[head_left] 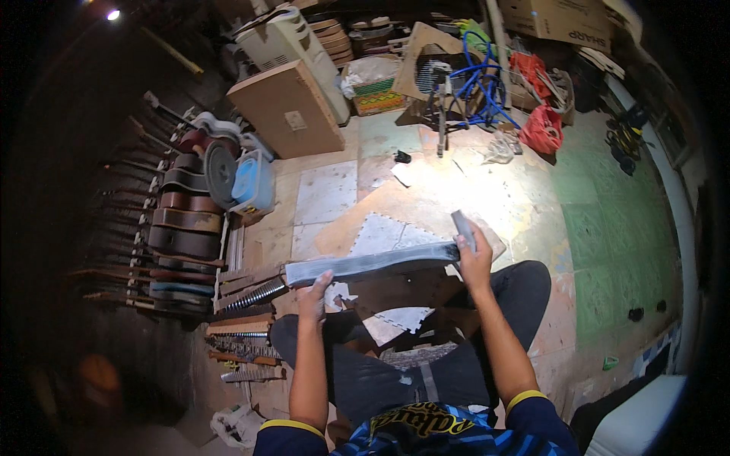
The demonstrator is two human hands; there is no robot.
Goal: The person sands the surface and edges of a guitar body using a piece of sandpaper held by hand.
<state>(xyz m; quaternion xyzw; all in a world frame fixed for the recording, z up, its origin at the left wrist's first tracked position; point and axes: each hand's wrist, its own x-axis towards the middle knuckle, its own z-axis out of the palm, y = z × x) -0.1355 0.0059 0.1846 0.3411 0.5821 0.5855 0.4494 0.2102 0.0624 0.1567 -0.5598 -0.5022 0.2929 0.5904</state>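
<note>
Across my lap lies what looks like a guitar body (pixel 372 262), its long, gently curved side facing up. That side is dark and coated with pale grey dust. My left hand (pixel 312 298) grips the body at its left end, thumb on the near edge of the side. At the right end, my right hand (pixel 475 257) is closed around a small grey block (pixel 462 230), held tilted beside the dusty side. The fingers' undersides are hidden, as is most of the body below its side.
Several guitar bodies (pixel 186 220) hang or stack at the left, beside a clear bin (pixel 258 182). Clamps and saw-like tools (pixel 243 349) lie by my left knee. Ahead are a wooden board (pixel 289 110), a blue hose (pixel 475 83) and red bags (pixel 541 129). Foam mat pieces (pixel 395 323) lie near my legs.
</note>
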